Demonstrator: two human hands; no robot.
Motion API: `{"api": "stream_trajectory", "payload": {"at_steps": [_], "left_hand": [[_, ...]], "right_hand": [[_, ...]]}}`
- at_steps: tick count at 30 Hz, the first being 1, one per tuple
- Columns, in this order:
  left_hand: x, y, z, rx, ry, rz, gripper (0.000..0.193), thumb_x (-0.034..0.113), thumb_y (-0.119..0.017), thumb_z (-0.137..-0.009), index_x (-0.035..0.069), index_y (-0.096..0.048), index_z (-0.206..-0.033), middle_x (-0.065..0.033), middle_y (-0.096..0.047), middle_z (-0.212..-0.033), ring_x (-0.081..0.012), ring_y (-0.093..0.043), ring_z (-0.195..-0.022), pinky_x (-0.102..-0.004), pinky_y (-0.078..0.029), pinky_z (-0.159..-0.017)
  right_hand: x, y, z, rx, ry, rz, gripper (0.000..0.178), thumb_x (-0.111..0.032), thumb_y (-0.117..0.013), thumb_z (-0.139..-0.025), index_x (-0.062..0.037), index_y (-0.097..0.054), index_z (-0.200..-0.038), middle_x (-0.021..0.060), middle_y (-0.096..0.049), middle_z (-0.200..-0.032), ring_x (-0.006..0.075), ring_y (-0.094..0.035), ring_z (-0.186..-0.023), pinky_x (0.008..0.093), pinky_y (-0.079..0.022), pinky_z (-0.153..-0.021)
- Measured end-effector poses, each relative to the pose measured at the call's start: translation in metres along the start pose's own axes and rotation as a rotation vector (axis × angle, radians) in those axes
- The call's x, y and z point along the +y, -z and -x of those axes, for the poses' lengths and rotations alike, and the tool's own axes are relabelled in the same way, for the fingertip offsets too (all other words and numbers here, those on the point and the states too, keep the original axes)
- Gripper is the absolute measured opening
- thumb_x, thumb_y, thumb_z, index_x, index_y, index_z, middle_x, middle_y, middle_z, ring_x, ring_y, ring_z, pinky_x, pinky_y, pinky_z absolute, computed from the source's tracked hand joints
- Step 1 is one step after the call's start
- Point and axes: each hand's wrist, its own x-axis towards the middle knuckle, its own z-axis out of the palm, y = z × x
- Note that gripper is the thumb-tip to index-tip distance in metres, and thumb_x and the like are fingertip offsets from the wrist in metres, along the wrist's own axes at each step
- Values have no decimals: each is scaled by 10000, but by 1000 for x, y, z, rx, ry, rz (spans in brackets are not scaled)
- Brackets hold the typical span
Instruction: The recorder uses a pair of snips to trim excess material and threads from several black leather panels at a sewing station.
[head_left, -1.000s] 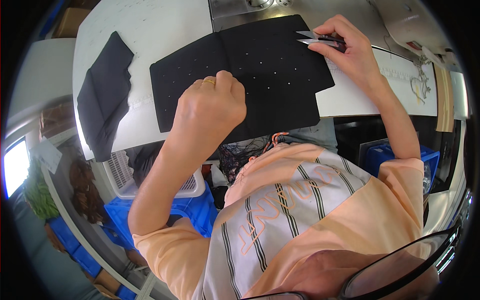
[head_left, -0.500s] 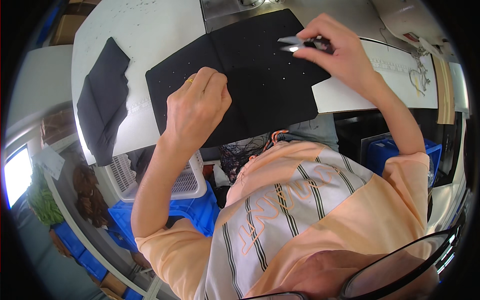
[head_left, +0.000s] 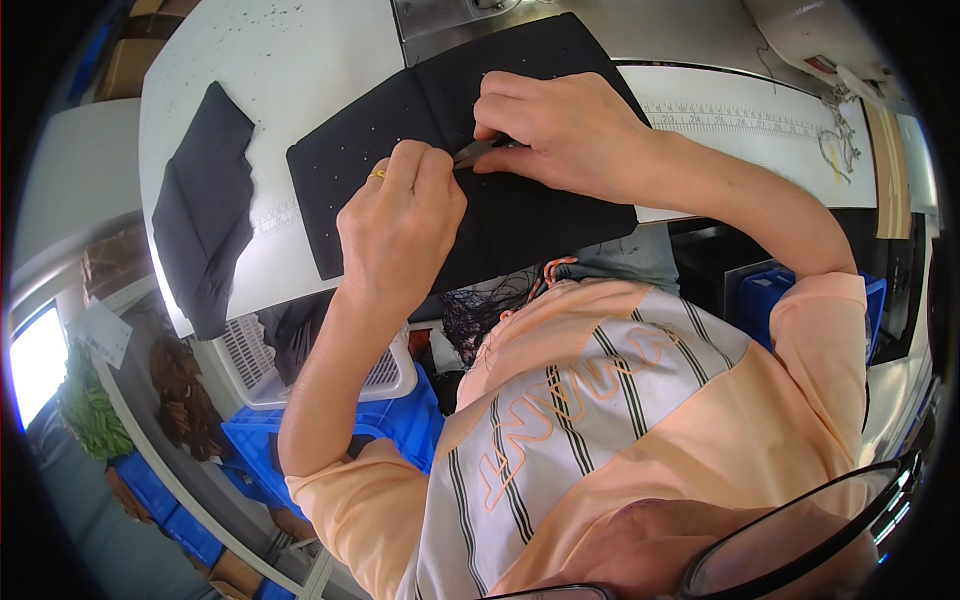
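Observation:
A large black fabric piece point(head_left: 535, 215) with small pale specks lies on the white table. Over its middle is my left hand point(head_left: 400, 225), fingers pinched together; whatever they hold is hidden. My right hand point(head_left: 565, 130) grips a small pair of thread snips point(head_left: 470, 153) with a dark handle. The metal blades point left and reach right up beside my left fingertips. A second, smaller black fabric piece point(head_left: 205, 200) with a ragged right edge lies apart on the left side of the table.
Ruler markings point(head_left: 730, 122) run along the white table point(head_left: 290, 60). Behind is a metal machine bed point(head_left: 440, 22). Below the table edge stand a white basket point(head_left: 390, 375) and a blue crate point(head_left: 400, 410); another blue crate point(head_left: 760, 300) is at right.
My right hand has swung left and nearer with the snips, from the fabric's far right to my left fingertips. My left hand has stayed nearly in place, still pinched.

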Motion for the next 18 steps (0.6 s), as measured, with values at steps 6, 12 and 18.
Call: {"api": "stream_trajectory", "payload": {"at_steps": [6,12,18], "left_hand": [[-4,-1,-2,-19,-94,-55,146,29,-644,-679,69,-512,-728,-40,-473,-739,-168,-547,-614,-261,-458,-524],[-4,5,-1,-45,-94,-27,142,25,-647,-691,59,-519,-743,-48,-496,-738,-194,-569,-640,-272,-472,-553],[-65,41,67,-72,747,289,295,205,-742,-785,18,-612,-972,-117,-640,-1047,-221,-630,-903,-360,-489,-763]], "right_hand": [[-1,-3,-3,-2,64,96,242,-229,-718,-773,-74,-537,-815,29,-521,-839,231,-589,-639,340,-460,-517],[-4,0,-3,-24,78,117,246,-271,-684,-787,-72,-543,-827,49,-543,-845,267,-617,-697,378,-489,-550],[36,43,26,82,-159,-65,253,-259,-740,-764,-68,-601,-853,35,-595,-817,208,-586,-729,320,-451,-627]]}}
